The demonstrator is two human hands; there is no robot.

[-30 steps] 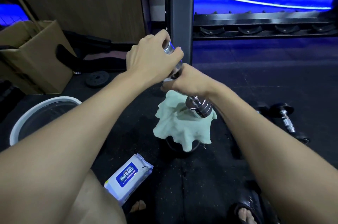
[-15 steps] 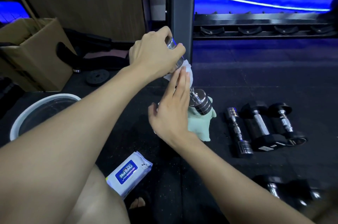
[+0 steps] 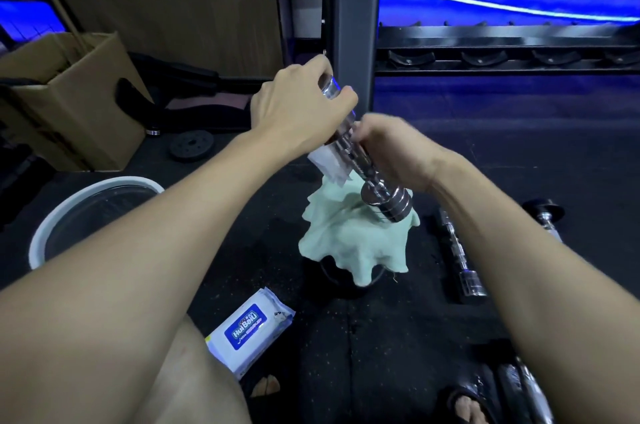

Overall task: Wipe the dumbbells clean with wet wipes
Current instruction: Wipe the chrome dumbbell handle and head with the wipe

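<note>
A chrome dumbbell (image 3: 388, 201) is held tilted above the floor, its lower head over a pale green cloth (image 3: 343, 243). My left hand (image 3: 298, 111) grips the dumbbell's upper head. My right hand (image 3: 391, 149) is curled round the handle with a white wet wipe (image 3: 327, 163) that hangs out below it. A pack of wet wipes (image 3: 249, 330) with a blue label lies on the black mat near my knee. More dumbbells lie on the mat at the right: a chrome one (image 3: 460, 257) and a black-headed one (image 3: 545, 215).
A white-rimmed basin (image 3: 52, 226) sits at the left, a cardboard box (image 3: 69, 101) behind it. A grey rack post (image 3: 353, 25) stands just beyond my hands, with a dumbbell rack (image 3: 502, 52) to its right. Black dumbbells (image 3: 512, 385) lie at the bottom right by my sandalled foot.
My right hand, open and flat beside the dumbbell half a second ago, has closed round the handle with the wipe. The left hand kept its hold on the upper head.
</note>
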